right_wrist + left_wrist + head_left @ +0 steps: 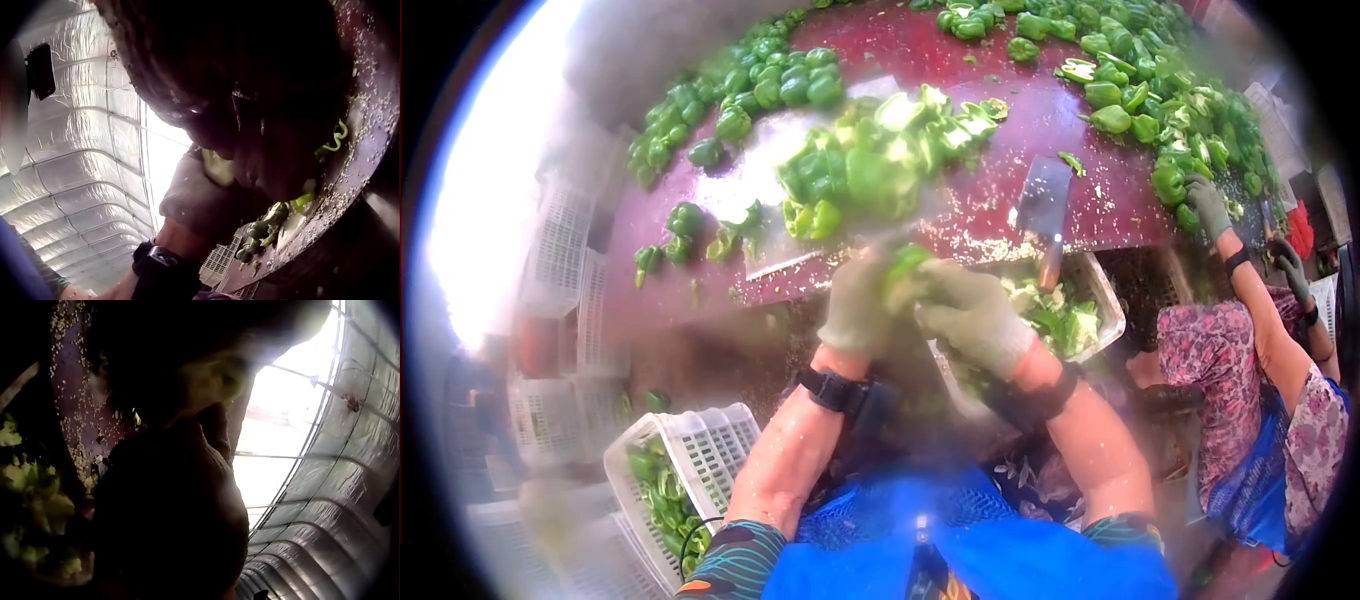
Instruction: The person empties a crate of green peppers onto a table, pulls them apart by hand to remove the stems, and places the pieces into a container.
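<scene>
- Reddish-purple table (1105, 215) fills the far side of the head view, its surface scattered with pale seeds.
- Silvery, ribbed roof covering (75, 169) arches behind the hands in both wrist views, with bright light coming through a gap.
- Both hands wear pale gloves and meet in front of the table's near edge, each with a dark band at the wrist.
- The left hand (858, 305) grips a green pepper (907, 264) from its left side; its fingers are blurred in the head view and dark in the wrist views.
- The right hand (977, 312) pinches the same pepper from the right, fingers bent towards it.
- The pepper is held between the two hands, above the person's lap; whether it is cut cannot be told.
- Beyond the hands, a pile of cut peppers (865, 165) lies on the table, with whole peppers (795, 82) behind it and to its left.
- A cleaver (1044, 195) lies to the right of that pile, its handle reaching over the table edge.
- Below the handle, a pale tub (1111, 318) holds green and whitish pepper pieces.
- At lower left, a white crate (712, 445) stands tilted in view, with green peppers inside.
- At right, another person's gloved hand (1208, 205) touches a large pepper heap (1145, 85).
</scene>
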Motion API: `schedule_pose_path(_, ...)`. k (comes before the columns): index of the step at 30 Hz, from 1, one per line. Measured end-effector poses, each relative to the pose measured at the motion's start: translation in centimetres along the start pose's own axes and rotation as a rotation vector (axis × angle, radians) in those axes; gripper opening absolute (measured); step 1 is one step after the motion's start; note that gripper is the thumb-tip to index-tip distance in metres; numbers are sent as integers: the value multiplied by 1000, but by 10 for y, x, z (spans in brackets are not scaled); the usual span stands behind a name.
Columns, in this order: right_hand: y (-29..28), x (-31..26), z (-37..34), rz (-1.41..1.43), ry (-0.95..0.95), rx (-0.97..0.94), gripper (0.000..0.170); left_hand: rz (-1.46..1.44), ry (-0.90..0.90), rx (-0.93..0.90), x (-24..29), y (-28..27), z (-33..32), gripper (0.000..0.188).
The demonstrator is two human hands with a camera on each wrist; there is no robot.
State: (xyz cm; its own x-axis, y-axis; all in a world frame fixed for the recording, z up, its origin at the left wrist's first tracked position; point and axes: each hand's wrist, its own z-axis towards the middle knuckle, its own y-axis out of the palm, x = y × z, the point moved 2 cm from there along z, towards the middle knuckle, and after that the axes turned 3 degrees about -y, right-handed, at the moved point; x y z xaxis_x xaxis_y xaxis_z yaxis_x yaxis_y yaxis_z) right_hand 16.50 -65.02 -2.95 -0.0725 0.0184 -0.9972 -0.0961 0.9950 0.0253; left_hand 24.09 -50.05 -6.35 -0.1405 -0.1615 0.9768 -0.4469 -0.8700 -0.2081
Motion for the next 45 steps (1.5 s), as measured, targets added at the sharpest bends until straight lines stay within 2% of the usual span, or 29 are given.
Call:
schedule_pose_path(1,1,5,2,71,-1,-6,44,8,11,-10,1,2,0,40)
schedule_pose_path(4,-3,-1,-5,-166,56,35,42,75,20,-30,9,5,-2,41)
schedule_pose_path(7,-1,12,-5,-328,-65,75,38,142,1,-18,13,8,-4,40)
schedule_pose_path(10,0,29,-6,-103,-114,125,31,153,-26,-61,7,11,-3,39)
schedule_pose_path(11,0,33,-6,-33,-76,142,30,185,-30,-94,7,10,-2,39)
schedule_pose_path(12,-3,32,-6,-106,-85,142,32,216,-33,-126,7,10,-1,38)
schedule_pose_path(13,-7,31,-6,-179,-95,143,33,104,-103,-153,2,11,1,38)
schedule_pose_path(14,-11,29,-6,-254,-105,141,34,40,-90,-135,-7,16,1,39)
schedule_pose_path(16,-12,29,-7,-31,-26,106,37,-88,-58,-102,-24,25,-2,43)
schedule_pose_path(17,-9,26,-6,83,10,77,38,-101,-24,-74,-12,29,-2,44)
schedule_pose_path(19,-8,20,-11,209,98,69,38,-249,-362,-8,28,32,-6,46)
schedule_pose_path(20,-11,24,-10,270,120,43,38,-348,-350,-28,28,32,-7,48)
schedule_pose_path(21,-13,20,-12,228,95,49,34,-321,-329,-40,33,32,-7,47)
schedule_pose_path(24,-13,22,-12,-43,-126,137,22,-240,-299,-17,31,37,-9,47)
schedule_pose_path(27,-7,27,-13,9,-116,118,22,-121,-198,5,31,33,-14,46)
schedule_pose_path(28,-6,25,-14,2,-60,106,23,-73,-154,11,34,31,-15,46)
schedule_pose_path(30,-4,16,-18,-6,50,76,24,-97,-190,-19,35,26,-17,45)
schedule_pose_path(33,3,16,-19,85,-60,59,33,-225,-299,-71,30,23,-18,42)
schedule_pose_path(34,6,18,-21,136,-85,56,35,-28,-47,-95,26,17,-12,41)
schedule_pose_path(35,3,8,-22,7,-64,32,39,164,192,-124,25,10,-7,40)
schedule_pose_path(38,2,10,-18,-101,2,23,41,-172,-97,-152,14,12,-14,40)
schedule_pose_path(40,5,38,-12,-405,-192,151,44,-244,-246,-55,23,17,-13,40)
schedule_pose_path(41,7,47,-2,-391,-160,147,39,-318,-305,-41,23,19,-14,41)
schedule_pose_path(43,4,44,21,-660,-94,-156,34,-177,-328,-74,25,21,-15,41)
schedule_pose_path(44,3,39,17,-770,-235,-156,29,-111,-341,-87,25,22,-16,40)
schedule_pose_path(45,2,34,14,-884,-377,-138,25,-203,-254,-88,8,21,-12,39)
